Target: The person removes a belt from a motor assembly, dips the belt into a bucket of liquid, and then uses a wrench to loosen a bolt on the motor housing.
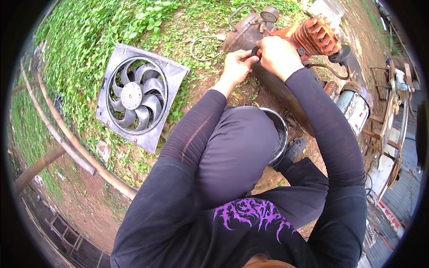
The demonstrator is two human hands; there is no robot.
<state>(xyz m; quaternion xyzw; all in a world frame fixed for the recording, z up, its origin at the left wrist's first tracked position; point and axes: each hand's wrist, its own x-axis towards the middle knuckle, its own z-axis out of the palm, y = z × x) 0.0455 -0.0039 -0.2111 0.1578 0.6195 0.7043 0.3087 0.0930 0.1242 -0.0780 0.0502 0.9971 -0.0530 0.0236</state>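
In front of me both hands meet over a rusty air compressor tank (277, 89). My left hand (237, 67) is closed, thumb and fingers pinched at a small black piece (255, 52) with a bit of orange-red beside it. Its kind is too small to tell. From the other side my right hand (279, 56) is closed with its fingers curled down at the same spot; its back hides what they grip. Just beyond the right hand stands the orange finned compressor pump (315, 38). A round pressure gauge (269, 14) sits on fittings at the tank's far end.
A square-framed radiator fan (132, 95) lies on the grass to the left. A dark round basin (280, 134) is partly behind my knee. A motor-like cylinder (355, 107) is right of the tank. Bamboo poles (67, 129) cross the left side. A thin hose (193, 47) loops on the ground.
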